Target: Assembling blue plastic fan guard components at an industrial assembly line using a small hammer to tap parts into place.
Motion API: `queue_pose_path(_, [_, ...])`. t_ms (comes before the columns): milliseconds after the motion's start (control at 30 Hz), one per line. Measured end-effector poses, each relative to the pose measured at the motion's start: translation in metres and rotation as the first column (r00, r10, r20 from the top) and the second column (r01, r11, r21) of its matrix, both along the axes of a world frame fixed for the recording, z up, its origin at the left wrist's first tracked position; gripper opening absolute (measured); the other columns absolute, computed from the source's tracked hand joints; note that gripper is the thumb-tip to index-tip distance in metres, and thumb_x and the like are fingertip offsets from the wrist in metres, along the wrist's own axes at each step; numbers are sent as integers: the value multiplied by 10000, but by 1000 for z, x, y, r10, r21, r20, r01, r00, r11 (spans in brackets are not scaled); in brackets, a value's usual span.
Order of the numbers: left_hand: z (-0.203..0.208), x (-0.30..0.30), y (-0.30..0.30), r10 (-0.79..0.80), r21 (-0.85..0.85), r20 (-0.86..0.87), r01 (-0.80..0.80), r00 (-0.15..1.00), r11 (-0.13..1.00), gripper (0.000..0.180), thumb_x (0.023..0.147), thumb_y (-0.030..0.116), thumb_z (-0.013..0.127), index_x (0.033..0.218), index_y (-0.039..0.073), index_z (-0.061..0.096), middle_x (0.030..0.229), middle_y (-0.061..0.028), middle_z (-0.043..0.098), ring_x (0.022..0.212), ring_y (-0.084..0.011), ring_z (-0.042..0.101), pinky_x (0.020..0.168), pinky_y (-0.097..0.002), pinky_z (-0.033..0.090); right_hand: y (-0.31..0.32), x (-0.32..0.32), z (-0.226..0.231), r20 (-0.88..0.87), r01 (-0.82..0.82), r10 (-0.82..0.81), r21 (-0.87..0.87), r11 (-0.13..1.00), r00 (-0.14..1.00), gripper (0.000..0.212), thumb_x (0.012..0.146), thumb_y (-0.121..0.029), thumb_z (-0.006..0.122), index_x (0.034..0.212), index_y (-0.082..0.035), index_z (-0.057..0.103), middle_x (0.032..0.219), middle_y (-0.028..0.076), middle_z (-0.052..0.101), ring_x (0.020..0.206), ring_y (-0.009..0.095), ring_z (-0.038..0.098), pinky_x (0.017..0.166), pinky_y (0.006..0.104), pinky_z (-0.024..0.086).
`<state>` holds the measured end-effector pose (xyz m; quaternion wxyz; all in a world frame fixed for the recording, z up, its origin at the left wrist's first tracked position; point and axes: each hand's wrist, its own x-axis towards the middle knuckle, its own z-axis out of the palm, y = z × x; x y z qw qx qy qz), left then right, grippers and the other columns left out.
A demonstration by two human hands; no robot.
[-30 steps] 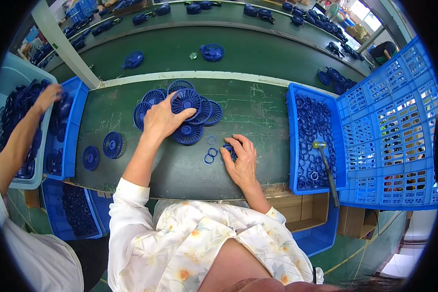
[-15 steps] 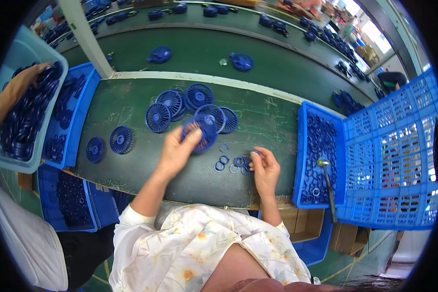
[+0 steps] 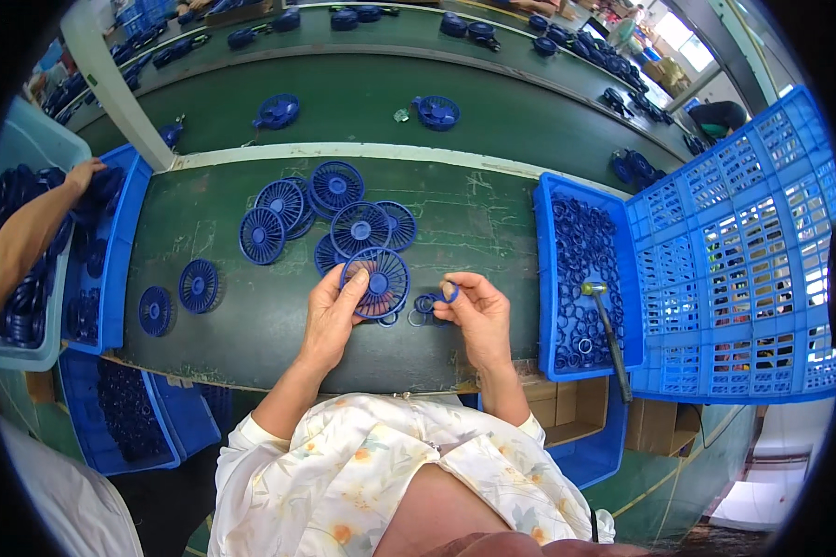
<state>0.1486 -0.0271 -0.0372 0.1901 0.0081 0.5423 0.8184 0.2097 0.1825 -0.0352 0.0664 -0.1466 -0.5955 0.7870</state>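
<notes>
Left grip: the left hand (image 3: 333, 314) is clamped on the rim of a round blue fan cover (image 3: 378, 284), thumb on its upper face, fingers beneath.
Right grip: the right hand (image 3: 483, 320) pinches a small blue ring (image 3: 450, 293) between thumb and fingertips, just right of the cover and apart from it.
Held cover: tilted over the middle of the worktop (image 3: 483, 232), nearer its near edge than its far edge.
Loose rings: a few small rings (image 3: 424, 304) lie on the worktop between the two hands, some partly hidden by the right fingers.
Cover pile: overlapping blue fan covers (image 3: 360, 230) lie beyond the held one, reaching toward the worktop's far edge.
Lone covers: two more covers (image 3: 198, 285) lie side by side toward the near left corner.
Right edge: a blue bin (image 3: 542, 278) of rings; a hammer (image 3: 611, 336) rests on them, its handle crossing the bin's near edge. A slatted blue crate (image 3: 706, 269) leans just beyond.
Left edge: a blue tray (image 3: 124, 246) of dark blue parts, beside a pale tub (image 3: 76, 139); a co-worker's hand (image 3: 85, 174) reaches over the tray.
Past the far edge: a green conveyor (image 3: 353, 88) carrying blue fan units (image 3: 437, 112).
</notes>
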Motion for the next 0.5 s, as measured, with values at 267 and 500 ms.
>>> queue_pose_path(267, [-2, 2, 16, -47, 27, 55, 46, 997, 999, 349, 1080, 294, 525, 1256, 1, 596, 1109, -130, 690, 1003, -233, 721, 853, -370, 625, 2, 11, 6, -79, -121, 110, -145, 982, 991, 297, 983, -7, 642, 1277, 33, 622, 1123, 100, 676, 1024, 177, 702, 918, 293, 589])
queue_pose_path(500, [3, 3, 21, -71, 80, 106, 62, 992, 995, 338, 1071, 269, 529, 1243, -13, 600, 1131, -141, 691, 1028, -236, 714, 888, -390, 617, -5, 13, 9, -127, -85, 96, 89, 992, 987, 317, 920, 24, 719, 1230, 18, 656, 1163, 98, 671, 1009, 146, 698, 874, 274, 587])
